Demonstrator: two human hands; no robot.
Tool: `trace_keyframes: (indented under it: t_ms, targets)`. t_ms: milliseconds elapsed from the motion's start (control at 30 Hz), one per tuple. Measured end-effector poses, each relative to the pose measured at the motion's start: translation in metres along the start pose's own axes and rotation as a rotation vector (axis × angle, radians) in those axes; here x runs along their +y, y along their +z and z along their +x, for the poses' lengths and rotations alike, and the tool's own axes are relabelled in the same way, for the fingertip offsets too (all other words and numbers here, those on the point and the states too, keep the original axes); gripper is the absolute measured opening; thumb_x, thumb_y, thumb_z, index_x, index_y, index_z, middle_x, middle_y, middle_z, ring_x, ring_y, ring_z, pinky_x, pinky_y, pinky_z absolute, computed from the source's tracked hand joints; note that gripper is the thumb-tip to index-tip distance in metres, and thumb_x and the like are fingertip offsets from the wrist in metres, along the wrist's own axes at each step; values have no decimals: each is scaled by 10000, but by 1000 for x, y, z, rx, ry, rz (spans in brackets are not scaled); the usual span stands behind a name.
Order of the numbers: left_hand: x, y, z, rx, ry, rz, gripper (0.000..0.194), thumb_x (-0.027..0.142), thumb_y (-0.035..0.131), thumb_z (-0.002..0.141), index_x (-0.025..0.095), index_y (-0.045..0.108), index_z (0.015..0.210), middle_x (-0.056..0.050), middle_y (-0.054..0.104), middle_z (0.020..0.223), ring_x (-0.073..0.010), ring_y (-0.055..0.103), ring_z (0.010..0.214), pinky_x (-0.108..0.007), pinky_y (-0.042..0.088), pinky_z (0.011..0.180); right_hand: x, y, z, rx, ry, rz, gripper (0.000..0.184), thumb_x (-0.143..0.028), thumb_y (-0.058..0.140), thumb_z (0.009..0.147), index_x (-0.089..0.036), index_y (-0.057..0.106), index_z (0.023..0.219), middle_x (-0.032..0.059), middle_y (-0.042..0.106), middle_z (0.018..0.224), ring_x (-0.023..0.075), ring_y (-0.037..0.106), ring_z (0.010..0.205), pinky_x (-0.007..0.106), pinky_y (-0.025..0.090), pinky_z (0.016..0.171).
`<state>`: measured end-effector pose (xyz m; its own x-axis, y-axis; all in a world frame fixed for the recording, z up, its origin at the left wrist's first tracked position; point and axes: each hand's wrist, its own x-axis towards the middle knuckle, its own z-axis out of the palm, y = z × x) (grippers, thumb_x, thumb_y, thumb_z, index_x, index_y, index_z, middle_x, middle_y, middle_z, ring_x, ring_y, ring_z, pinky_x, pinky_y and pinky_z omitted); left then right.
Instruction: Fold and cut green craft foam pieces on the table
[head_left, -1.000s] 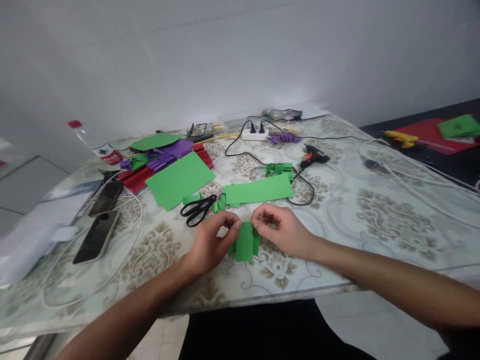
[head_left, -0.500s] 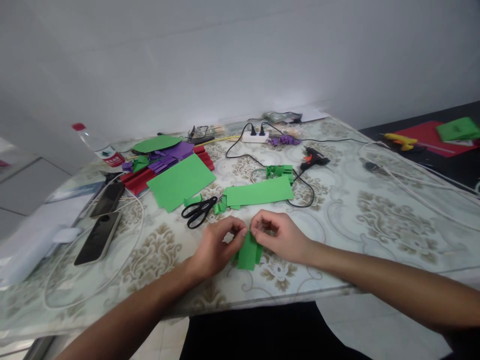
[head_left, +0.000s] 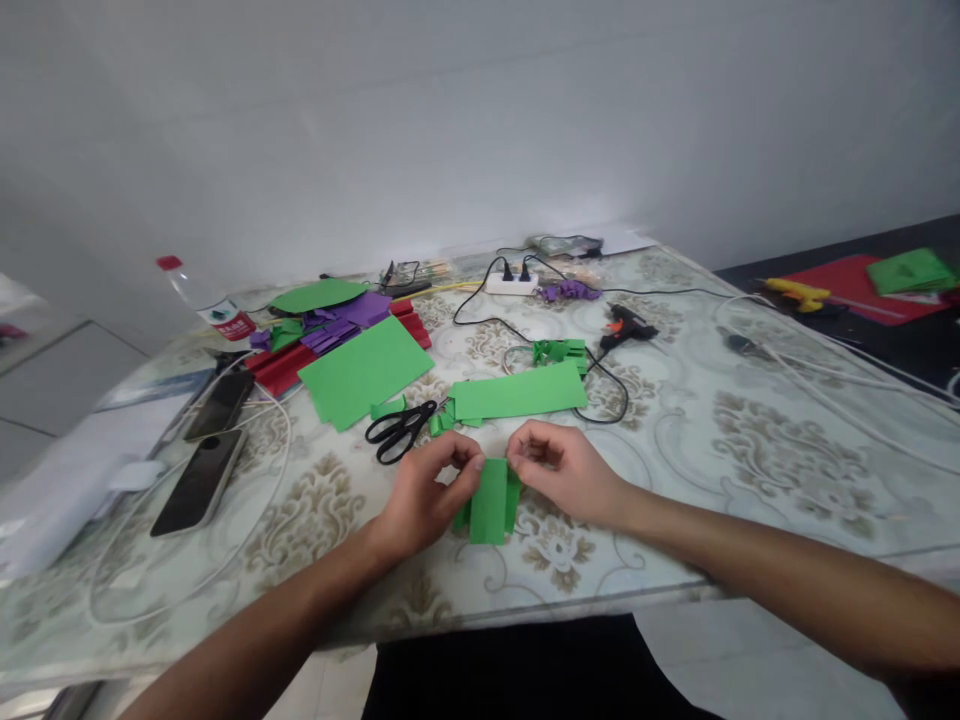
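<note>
Pinches a small green piece (head_left: 488, 508) at its upper corners between nearly closed fingertips of left hand (head_left: 429, 492) and right hand (head_left: 568, 474), near black scissors (head_left: 418, 417).

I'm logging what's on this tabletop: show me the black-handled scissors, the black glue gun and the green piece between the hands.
Black-handled scissors (head_left: 421, 414): head view, where the handles meet.
Black glue gun (head_left: 632, 324): head view, its body.
Green piece (head_left: 489, 503): head view, its middle strip.

Left hand (head_left: 431, 492) and right hand (head_left: 566, 472) bare, as are left forearm (head_left: 300, 601) and right forearm (head_left: 750, 562), both tapered. Dark sleeve (head_left: 928, 692) at the upper end of the right forearm, hem blurred. Lap garment (head_left: 517, 672) black, matte; weave too dark to make out.
</note>
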<state>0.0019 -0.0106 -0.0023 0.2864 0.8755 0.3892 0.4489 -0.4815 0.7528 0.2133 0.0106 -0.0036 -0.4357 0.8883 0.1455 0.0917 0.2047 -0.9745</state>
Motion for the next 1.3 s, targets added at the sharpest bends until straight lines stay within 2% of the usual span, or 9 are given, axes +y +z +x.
trace_keyframes:
  t_ms: [233,433,733,933,1300]
  targets:
    - [4,0,1,-14,-23,-34,149,250,557,948,166,614,838,-3,633,742,-113,571,686,-217,457,661,-10,2,0,-36,4,91,214,-384,647,895,-175,600,897,-10,552,742,130,501,682,247,403,621]
    - [12,0,0,-72,-30,-39,154,268,538,963,169,620,878,-21,647,788,-133,588,733,-241,473,702,-15,4,-1,-80,19,-30,318,-451,620,910,-154,629,798,-12,533,672,118,447,625,247,350,581]
    - [14,-4,0,-139,4,-3,138,246,515,952,179,596,863,-13,617,763,-142,571,722,-250,462,687,-15,8,-2,-111,32,-27,355,-502,659,872,-160,631,781,-25,517,638,112,425,593,244,344,561]
    - [16,-8,0,-126,-5,16,122,210,497,937,178,563,839,-8,591,763,-138,547,718,-252,443,681,-21,7,-4,-59,33,-16,355,-497,627,892,-158,625,783,-5,543,677,123,452,624,249,363,581]
    - [15,-10,-1,-130,8,15,122,221,495,929,185,548,826,-10,590,748,-142,545,702,-256,446,663,-19,7,-3,-62,43,18,355,-508,651,875,-167,633,774,-9,554,658,121,460,599,244,369,557]
